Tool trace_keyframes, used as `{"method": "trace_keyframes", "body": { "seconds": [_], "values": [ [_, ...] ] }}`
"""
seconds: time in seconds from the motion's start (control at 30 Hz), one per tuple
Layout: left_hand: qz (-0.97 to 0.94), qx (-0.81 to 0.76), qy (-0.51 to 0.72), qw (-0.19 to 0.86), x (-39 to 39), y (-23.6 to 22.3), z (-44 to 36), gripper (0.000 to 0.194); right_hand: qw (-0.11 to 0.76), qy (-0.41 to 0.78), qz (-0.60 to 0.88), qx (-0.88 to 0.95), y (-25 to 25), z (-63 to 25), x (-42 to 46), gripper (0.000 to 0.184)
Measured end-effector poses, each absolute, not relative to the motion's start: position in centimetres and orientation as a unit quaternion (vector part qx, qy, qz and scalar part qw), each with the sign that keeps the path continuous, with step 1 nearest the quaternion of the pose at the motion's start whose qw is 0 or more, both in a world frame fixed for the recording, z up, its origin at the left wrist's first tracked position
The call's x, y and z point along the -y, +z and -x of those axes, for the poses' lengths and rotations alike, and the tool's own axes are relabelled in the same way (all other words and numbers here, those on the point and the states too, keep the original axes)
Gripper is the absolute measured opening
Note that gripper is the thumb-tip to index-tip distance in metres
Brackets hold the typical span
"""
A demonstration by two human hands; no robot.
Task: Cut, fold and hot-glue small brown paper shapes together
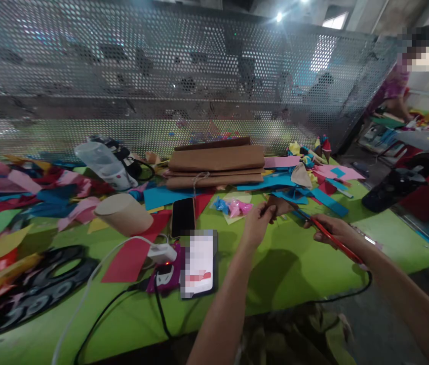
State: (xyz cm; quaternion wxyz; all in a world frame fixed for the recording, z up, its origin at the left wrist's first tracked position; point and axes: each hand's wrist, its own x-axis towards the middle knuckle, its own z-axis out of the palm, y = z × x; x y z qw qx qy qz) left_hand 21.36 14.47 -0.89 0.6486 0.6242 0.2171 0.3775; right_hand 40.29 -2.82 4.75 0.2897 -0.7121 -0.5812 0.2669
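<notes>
My left hand pinches a small brown piece of thin sheet, fabric or paper, just above the green table. In my right hand is a red-handled soldering iron, with a black cord running from its back end. Its front end points left toward the brown piece; whether they touch I cannot tell. Small pink and blue knotted bits lie left of my left hand. Blue strips lie just behind both hands.
Folded brown sheets lie at the back before a perforated metal panel. Left are a beige roll, a lit phone, a dark phone, a purple power strip and loose cables. Another person works at the far right.
</notes>
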Motion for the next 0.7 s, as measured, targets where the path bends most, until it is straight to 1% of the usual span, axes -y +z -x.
{"method": "trace_keyframes", "body": {
  "seconds": [0.27, 0.43, 0.57, 0.7],
  "values": [
    [-0.637, -0.205, 0.375, 0.642, -14.63, -0.73, -21.14, 0.03, 0.258, 0.24, 0.727, 0.589, 5.39, -40.52, 2.94, 0.032],
    [-0.643, -0.201, 0.371, 0.639, -14.7, -0.81, -21.1, 0.031, 0.261, 0.252, 0.731, 0.578, 5.25, -40.71, 3.16, 0.031],
    [-0.648, -0.202, 0.367, 0.636, -14.7, -0.75, -21.0, 0.03, 0.253, 0.236, 0.73, 0.589, 5.15, -40.75, 3.19, 0.028],
    [-0.652, -0.205, 0.364, 0.633, -14.72, -0.71, -20.91, 0.029, 0.254, 0.227, 0.729, 0.594, 5.03, -40.71, 3.18, 0.03]
  ]
}}
